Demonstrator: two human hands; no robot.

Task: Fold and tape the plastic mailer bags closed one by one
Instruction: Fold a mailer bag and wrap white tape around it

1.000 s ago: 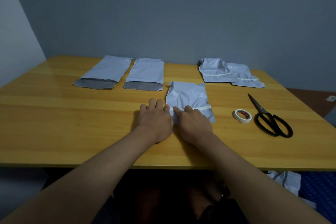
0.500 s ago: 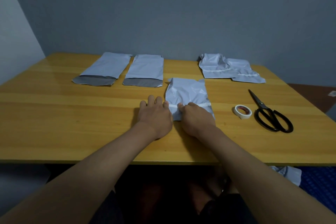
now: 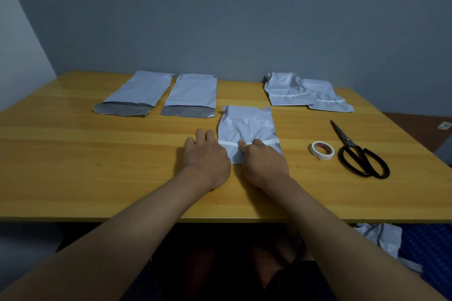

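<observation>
Pale blue-white mailer bags, black scissors, white tape roll, yellow wood-grain table.

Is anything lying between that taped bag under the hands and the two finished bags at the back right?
Nothing visible: only bare wooden table separates the white taped mailer bag from the two sealed white bags.
</observation>
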